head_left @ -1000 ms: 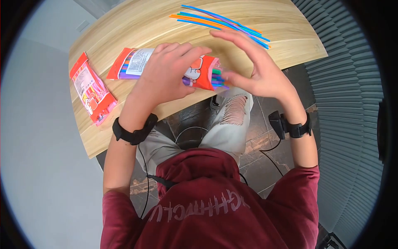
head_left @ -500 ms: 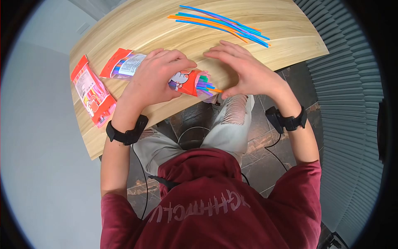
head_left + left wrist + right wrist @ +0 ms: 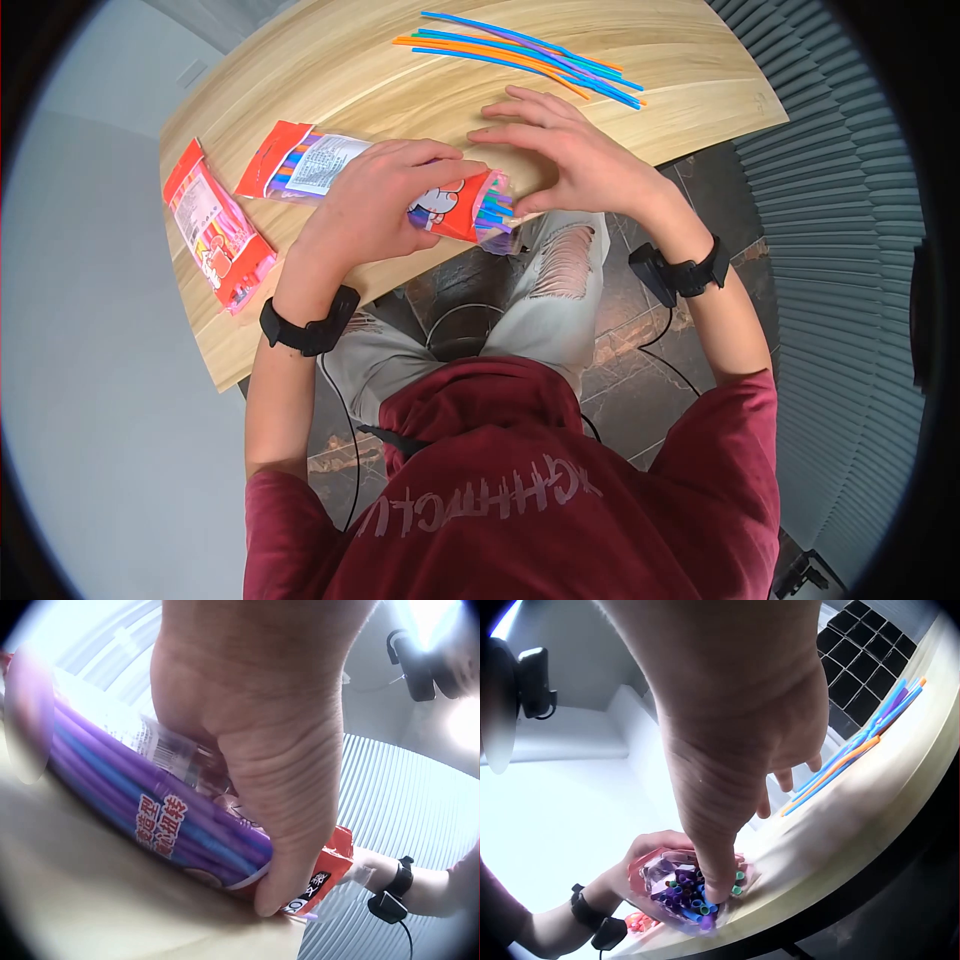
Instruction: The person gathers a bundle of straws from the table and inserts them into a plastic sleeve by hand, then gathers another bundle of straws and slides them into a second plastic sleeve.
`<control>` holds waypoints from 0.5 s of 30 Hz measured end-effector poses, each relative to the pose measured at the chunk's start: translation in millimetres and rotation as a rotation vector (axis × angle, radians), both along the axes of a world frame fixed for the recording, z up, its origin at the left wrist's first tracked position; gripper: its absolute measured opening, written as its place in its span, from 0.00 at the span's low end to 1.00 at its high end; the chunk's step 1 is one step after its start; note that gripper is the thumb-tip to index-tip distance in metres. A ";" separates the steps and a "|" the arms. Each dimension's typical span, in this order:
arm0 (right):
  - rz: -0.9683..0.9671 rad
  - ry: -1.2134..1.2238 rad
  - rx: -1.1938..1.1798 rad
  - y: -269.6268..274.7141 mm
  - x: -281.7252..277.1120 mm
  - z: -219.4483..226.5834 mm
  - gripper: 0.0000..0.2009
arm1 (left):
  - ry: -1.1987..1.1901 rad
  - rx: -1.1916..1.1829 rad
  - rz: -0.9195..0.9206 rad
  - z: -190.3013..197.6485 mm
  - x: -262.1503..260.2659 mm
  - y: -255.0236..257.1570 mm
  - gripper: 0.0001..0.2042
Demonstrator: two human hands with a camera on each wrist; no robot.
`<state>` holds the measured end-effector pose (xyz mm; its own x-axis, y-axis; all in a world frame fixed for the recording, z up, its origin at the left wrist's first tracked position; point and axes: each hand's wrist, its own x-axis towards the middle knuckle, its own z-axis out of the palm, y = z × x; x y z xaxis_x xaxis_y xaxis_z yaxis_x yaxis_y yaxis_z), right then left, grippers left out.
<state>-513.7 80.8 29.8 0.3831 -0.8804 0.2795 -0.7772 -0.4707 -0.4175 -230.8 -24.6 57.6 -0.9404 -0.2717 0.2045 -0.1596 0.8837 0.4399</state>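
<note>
My left hand (image 3: 372, 195) grips a plastic bag of colourful drinking straws (image 3: 458, 215) by its middle, near the table's front edge. The bag's torn end faces right, baring blue, purple and green straw ends (image 3: 697, 904). In the left wrist view, my left thumb (image 3: 281, 889) lies across the bag's side, close to the red band. My right hand (image 3: 590, 155) stands at that end with its fingers spread and bent loosely. The right thumb (image 3: 718, 881) touches the straw ends in the right wrist view.
Several loose blue, orange and purple straws (image 3: 575, 70) lie together at the table's far side. A second bag (image 3: 215, 225), red and pink, rests at the left edge of the wooden table (image 3: 330, 70). Grey pleated material (image 3: 850, 250) hangs at the right.
The bag and both hands have shifted left. An orange straw that stuck out half a second ago no longer protrudes, and the right thumb has come against the straw ends.
</note>
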 end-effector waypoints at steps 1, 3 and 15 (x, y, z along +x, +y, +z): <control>-0.012 -0.007 -0.022 0.0 6.5 1.6 0.48 | -0.006 -0.017 0.001 -1.8 0.5 0.6 0.39; -0.024 -0.010 -0.048 -2.0 17.9 4.3 0.46 | -0.007 -0.038 0.002 -5.8 -0.4 -0.1 0.40; -0.552 0.167 -0.060 -88.3 -58.9 6.8 0.36 | -0.063 -0.224 0.152 -1.3 15.1 -8.5 0.58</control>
